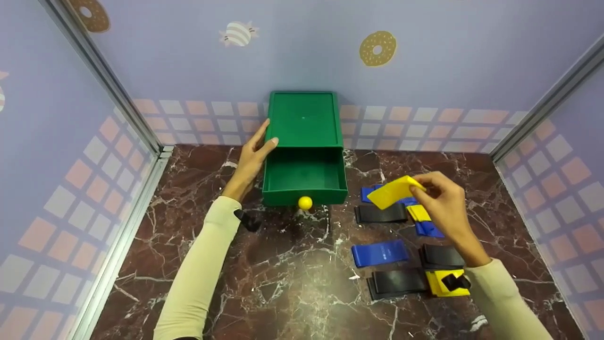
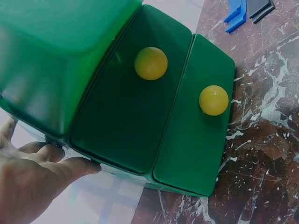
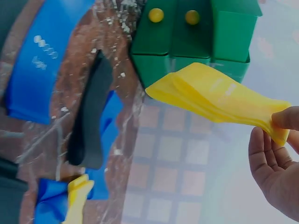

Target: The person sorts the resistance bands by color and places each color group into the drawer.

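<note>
My right hand [image 1: 439,198] pinches one end of a yellow band [image 1: 392,192] above the desk [image 1: 292,283], partly covering a blue band [image 1: 366,194] in the head view; my left hand [image 1: 249,164], fingers extended, rests against the left side of the green cabinet [image 1: 304,118], some fingers hidden. The open drawer [image 1: 281,197] conceals the lower drawers [image 2: 191,144] there; the left-wrist view reveals these, yet crops the open one.

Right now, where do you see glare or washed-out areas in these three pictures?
Head view: soft glare on the tabletop, lower middle; left wrist view: the wall near the left hand washed nearly white; right wrist view: the wall overbright near the right hand.
</note>
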Demonstrator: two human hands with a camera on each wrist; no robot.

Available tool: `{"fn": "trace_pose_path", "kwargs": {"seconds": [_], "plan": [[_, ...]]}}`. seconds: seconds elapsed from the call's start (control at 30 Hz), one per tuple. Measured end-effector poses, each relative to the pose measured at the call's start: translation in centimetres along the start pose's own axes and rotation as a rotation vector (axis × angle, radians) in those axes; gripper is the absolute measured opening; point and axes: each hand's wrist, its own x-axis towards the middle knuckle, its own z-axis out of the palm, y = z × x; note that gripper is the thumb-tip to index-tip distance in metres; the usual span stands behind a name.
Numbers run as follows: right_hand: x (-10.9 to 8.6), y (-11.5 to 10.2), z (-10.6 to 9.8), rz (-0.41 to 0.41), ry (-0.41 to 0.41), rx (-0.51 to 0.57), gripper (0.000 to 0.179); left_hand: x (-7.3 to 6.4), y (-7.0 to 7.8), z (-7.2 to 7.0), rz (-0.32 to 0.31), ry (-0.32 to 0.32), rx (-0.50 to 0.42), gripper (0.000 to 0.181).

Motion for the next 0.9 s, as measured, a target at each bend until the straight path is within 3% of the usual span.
{"fn": "trace_pose_path", "kwargs": {"seconds": [0.27,0.37,0.9], "plan": [[2.9,0.6,0.9,0.023,-0.005,0.145,0.012,0.2,-0.1,0.0,-0.011,-0.015,-0.004,0.071],[4.1,-0.6,1.3,0.018,-0.025,0.207,0.013,0.3,-0.1,-0.1,-0.011,-0.007,-0.008,0.072],[9.0,-5.4,4.8,-0.054,-0.100,0.291,0.016,0.1,-0.1,0.3,0.002,0.007,-0.020,0.069]]}}
